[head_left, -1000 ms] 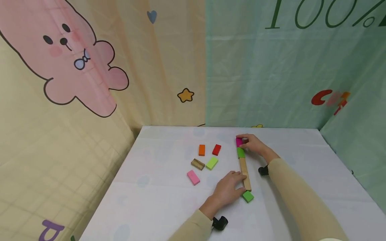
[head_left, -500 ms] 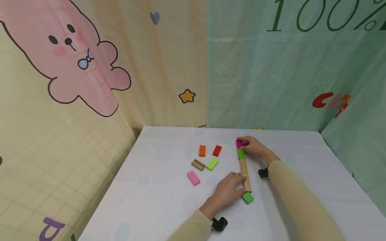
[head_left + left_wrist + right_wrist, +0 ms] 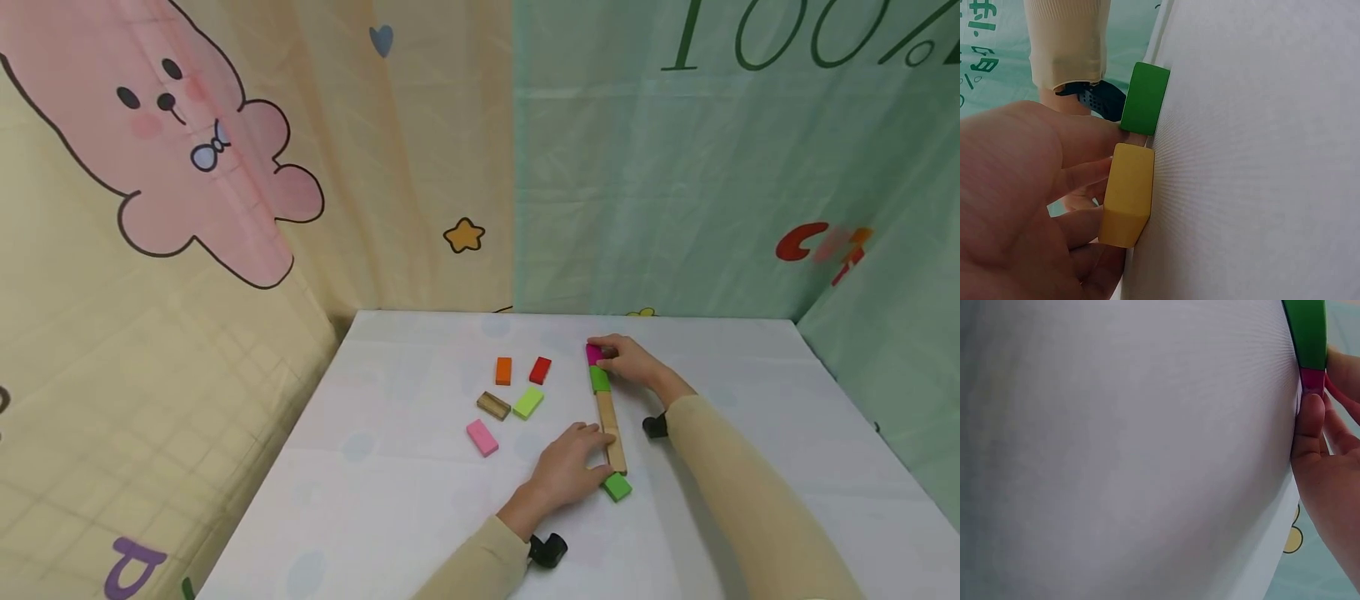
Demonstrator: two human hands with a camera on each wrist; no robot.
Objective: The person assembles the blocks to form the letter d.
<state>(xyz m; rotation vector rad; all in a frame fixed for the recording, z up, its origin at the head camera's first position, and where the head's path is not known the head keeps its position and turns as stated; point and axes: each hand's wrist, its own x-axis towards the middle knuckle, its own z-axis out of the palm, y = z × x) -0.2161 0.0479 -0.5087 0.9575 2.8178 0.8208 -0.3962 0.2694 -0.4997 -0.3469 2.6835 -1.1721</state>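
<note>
A row of toy blocks runs away from the body on the white table. From far to near in the head view come a magenta block (image 3: pixel 594 354), a green block (image 3: pixel 599 380), light wooden pieces (image 3: pixel 607 414) and another green block (image 3: pixel 618 487), set at an angle. My left hand (image 3: pixel 566 468) holds the near wooden piece, seen yellowish (image 3: pixel 1127 187) in the left wrist view, with its thumb by the near green block. Thumb and fingers of my right hand (image 3: pixel 633 363) pinch the magenta block, which is partly hidden in the right wrist view.
Left of the row lie loose blocks: orange (image 3: pixel 503 372), red (image 3: pixel 540 370), brown (image 3: pixel 493 406), lime green (image 3: pixel 528 403) and pink (image 3: pixel 482 437). The white-covered table (image 3: pixel 360 500) ends at a printed curtain (image 3: pixel 420 275) behind.
Both hands keep their places on the row, and the loose blocks stay put. Only the head view shifts slightly up and down.
</note>
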